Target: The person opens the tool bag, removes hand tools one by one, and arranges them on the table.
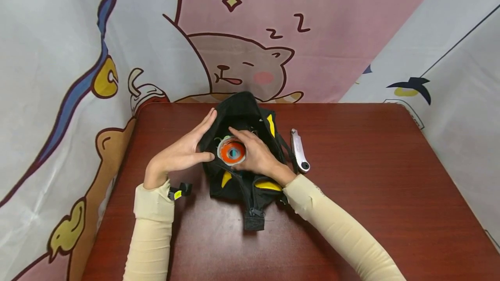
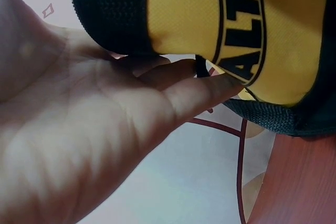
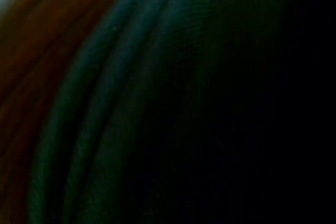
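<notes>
A black tool bag (image 1: 250,103) with yellow patches lies on the table, its mouth spread wide. At the mouth, my right hand (image 1: 258,155) grips a round roll (image 1: 225,158) with an orange ring and a pale rim, which looks like a roll of tape. My left hand (image 1: 181,153) rests against the bag's left side, fingers straight and thumb at the rim. In the left wrist view its fingers touch a yellow panel (image 2: 294,40) lettered "ALT", beside a black zipper edge (image 2: 107,14). Dark, blurred fabric (image 3: 115,98) fills most of the right wrist view.
A white-handled tool (image 1: 300,153) with a dark toothed edge lies right of the bag. Toward me stretches a black strap end (image 1: 254,222) of the bag. The reddish-brown table (image 1: 371,185) meets a printed cloth backdrop (image 1: 332,55) at its far edge.
</notes>
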Tool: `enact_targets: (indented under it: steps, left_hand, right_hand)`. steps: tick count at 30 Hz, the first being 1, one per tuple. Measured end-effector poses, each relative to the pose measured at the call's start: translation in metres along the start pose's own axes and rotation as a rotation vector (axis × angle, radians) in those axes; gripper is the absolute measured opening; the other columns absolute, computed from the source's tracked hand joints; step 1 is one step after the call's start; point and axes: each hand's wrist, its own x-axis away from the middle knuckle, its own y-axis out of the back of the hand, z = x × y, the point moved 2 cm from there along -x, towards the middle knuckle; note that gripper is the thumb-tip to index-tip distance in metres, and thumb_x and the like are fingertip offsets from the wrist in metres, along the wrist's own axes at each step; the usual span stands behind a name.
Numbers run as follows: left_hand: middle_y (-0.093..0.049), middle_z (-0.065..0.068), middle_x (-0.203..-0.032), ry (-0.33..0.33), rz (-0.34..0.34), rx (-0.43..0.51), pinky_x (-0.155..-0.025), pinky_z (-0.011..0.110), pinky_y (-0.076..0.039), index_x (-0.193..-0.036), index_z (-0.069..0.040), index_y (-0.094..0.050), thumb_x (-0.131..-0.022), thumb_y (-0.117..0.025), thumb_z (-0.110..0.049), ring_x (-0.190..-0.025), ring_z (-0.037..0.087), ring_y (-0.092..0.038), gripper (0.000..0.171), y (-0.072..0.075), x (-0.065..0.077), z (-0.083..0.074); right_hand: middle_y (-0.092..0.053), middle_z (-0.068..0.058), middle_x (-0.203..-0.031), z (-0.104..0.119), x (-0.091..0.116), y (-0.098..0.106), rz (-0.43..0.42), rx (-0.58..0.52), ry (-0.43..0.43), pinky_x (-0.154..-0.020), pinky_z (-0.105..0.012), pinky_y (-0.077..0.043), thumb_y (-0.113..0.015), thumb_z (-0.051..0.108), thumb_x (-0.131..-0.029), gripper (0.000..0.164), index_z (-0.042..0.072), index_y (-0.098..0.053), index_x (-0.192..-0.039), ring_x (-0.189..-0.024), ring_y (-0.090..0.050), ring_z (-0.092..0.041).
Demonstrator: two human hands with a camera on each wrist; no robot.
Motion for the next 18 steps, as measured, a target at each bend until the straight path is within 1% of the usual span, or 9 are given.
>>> enact_targets:
  steps: [5, 9, 13, 15, 18]
  left_hand:
    - [0.012, 0.008, -0.186, 0.001, -0.002, 0.001, -0.133, 0.068, -0.01, -0.179, -0.011, 0.001, -0.097, -0.071, 0.0, -0.171, 0.035, 0.004, 0.11, 0.0, 0.0, -0.001]
    - [0.011, 0.009, -0.186, -0.005, -0.006, -0.003, -0.133, 0.065, -0.009, -0.179, -0.01, 0.001, -0.096, -0.072, 0.0, -0.171, 0.034, 0.005, 0.111, 0.0, 0.0, -0.001]
    - [0.011, 0.007, -0.186, -0.007, -0.006, -0.004, -0.134, 0.062, -0.008, -0.179, -0.01, 0.001, -0.094, -0.071, 0.002, -0.171, 0.03, 0.007, 0.111, -0.001, -0.001, 0.0]
    - [0.012, 0.005, -0.186, -0.009, -0.005, -0.002, -0.134, 0.062, -0.007, -0.179, -0.011, 0.001, -0.095, -0.071, 0.002, -0.171, 0.029, 0.007, 0.112, -0.001, 0.0, 0.0]
    - [0.012, 0.004, -0.186, -0.009, -0.002, 0.0, -0.134, 0.061, -0.008, -0.179, -0.012, 0.001, -0.095, -0.071, 0.001, -0.171, 0.028, 0.007, 0.112, -0.001, 0.0, 0.0]
  right_hand:
    - [-0.058, -0.017, -0.157, 0.002, 0.0, 0.003, -0.01, 0.011, -0.001, -0.119, -0.057, -0.048, -0.106, 0.019, -0.075, 0.115, 0.007, -0.043, -0.171, -0.141, -0.058, -0.038]
    - [-0.056, -0.017, -0.159, 0.005, 0.002, 0.008, -0.026, 0.022, -0.009, -0.124, -0.056, -0.043, -0.106, 0.02, -0.075, 0.117, 0.007, -0.042, -0.172, -0.146, -0.054, -0.038]
    - [-0.054, -0.018, -0.161, 0.008, 0.005, 0.014, -0.053, 0.016, -0.006, -0.122, -0.056, -0.045, -0.105, 0.019, -0.076, 0.116, 0.007, -0.041, -0.172, -0.147, -0.053, -0.038]
    - [-0.055, -0.018, -0.161, 0.009, 0.006, 0.017, -0.074, 0.011, 0.008, -0.117, -0.055, -0.049, -0.104, 0.02, -0.076, 0.114, 0.006, -0.042, -0.171, -0.144, -0.055, -0.037]
    - [-0.055, -0.018, -0.16, 0.007, 0.008, 0.019, -0.105, 0.0, 0.028, -0.117, -0.057, -0.049, -0.104, 0.02, -0.076, 0.114, 0.006, -0.043, -0.171, -0.144, -0.055, -0.036]
